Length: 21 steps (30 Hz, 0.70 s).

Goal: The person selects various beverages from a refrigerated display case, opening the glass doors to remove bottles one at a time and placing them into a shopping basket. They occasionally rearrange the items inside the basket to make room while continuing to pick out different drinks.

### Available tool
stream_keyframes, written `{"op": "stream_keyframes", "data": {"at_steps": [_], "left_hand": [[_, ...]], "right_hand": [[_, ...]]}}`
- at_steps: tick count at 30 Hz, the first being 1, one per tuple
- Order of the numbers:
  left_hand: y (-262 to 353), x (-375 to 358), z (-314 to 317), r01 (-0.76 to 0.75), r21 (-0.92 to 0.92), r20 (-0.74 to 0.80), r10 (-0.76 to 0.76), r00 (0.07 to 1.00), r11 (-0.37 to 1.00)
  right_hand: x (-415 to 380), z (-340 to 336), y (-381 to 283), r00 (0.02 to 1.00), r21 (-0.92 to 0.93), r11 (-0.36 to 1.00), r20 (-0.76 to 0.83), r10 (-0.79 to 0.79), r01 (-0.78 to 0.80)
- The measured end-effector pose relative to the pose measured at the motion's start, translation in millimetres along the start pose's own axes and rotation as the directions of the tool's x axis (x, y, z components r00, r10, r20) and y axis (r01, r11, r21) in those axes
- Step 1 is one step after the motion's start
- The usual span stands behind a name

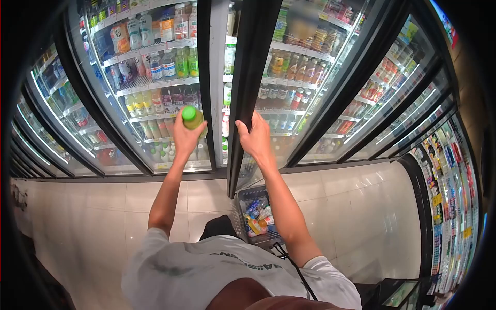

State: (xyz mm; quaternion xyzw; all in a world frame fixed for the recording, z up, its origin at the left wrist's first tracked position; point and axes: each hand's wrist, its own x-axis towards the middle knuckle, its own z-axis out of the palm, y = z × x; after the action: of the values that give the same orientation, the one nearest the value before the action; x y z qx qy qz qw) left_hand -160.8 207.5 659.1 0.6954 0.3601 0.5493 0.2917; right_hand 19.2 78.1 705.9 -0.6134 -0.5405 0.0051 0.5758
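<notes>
My left hand (185,135) is closed around a drink bottle (193,122) with a bright green cap and a yellowish-green body. It holds the bottle up in front of the lit cooler shelves, cap toward me. With my right hand (255,137) I grip the black-framed edge of a glass cooler door (247,93). The thumb lies on the near side, and the other fingers are partly hidden around the frame. That door stands swung outward, with a narrow strip of shelves showing to its left.
Cooler shelves (150,85) of bottles line the wall behind black-framed glass doors. On the floor below the open door, a grey shopping basket (240,219) holds several packaged items. Stocked open shelves (449,201) curve along the right, beside the tiled floor (356,212).
</notes>
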Motion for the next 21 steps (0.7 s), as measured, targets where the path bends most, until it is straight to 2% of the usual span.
{"op": "stream_keyframes", "data": {"at_steps": [3,5,6,8,10,11,12,13,15,16,19,21], "left_hand": [[53.9,86.6,57.1,-0.163,-0.026,-0.053,0.162,0.985,0.986],[70.1,144.4,103.8,-0.2,-0.1,-0.074,0.193,0.978,0.975],[54.3,183.0,130.1,-0.528,-0.038,-0.142,0.519,0.843,0.848],[28.3,240.1,188.2,-0.451,-0.488,-0.014,0.509,0.861,0.748],[86.3,249.5,210.2,-0.403,-0.485,0.009,0.466,0.885,0.776],[113.2,262.9,216.6,-0.444,-0.18,-0.015,0.449,0.893,0.877],[90.5,297.4,251.5,-0.515,-0.138,-0.128,0.5,0.856,0.846],[88.6,315.9,264.4,-0.615,-0.108,-0.146,0.6,0.787,0.781],[82.4,342.2,291.7,-0.609,-0.082,-0.14,0.596,0.791,0.789],[78.9,349.6,303.0,-0.561,-0.054,-0.124,0.552,0.824,0.826],[57.7,375.6,337.1,-0.397,-0.148,-0.119,0.382,0.917,0.906],[38.9,403.2,354.7,-0.316,-0.026,-0.1,0.312,0.945,0.948]], "right_hand": [[-11.3,-19.1,-10.6,0.998,0.011,0.998,0.027,0.059,-0.059],[-17.5,-23.2,-9.1,0.996,-0.013,0.997,0.04,0.078,-0.078],[-16.1,-22.9,-7.0,0.996,-0.033,0.996,0.039,0.083,-0.082],[-10.3,-20.0,-6.2,0.996,-0.051,0.995,0.012,0.09,-0.089],[-7.4,-16.1,-0.8,0.994,-0.058,0.993,0.035,0.106,-0.104],[-4.4,-13.5,1.7,0.994,-0.057,0.993,0.044,0.101,-0.099],[-2.2,-11.0,2.3,0.993,-0.067,0.992,0.041,0.112,-0.109],[-0.1,-8.4,2.0,0.992,-0.076,0.99,0.04,0.122,-0.119],[5.6,-3.6,4.9,0.992,-0.079,0.99,0.039,0.122,-0.118],[7.8,-1.3,7.3,0.993,-0.072,0.991,0.042,0.111,-0.108],[15.1,3.2,8.5,0.995,-0.043,0.994,0.029,0.099,-0.098],[19.1,6.4,11.4,0.992,-0.04,0.992,0.046,0.119,-0.117]]}}
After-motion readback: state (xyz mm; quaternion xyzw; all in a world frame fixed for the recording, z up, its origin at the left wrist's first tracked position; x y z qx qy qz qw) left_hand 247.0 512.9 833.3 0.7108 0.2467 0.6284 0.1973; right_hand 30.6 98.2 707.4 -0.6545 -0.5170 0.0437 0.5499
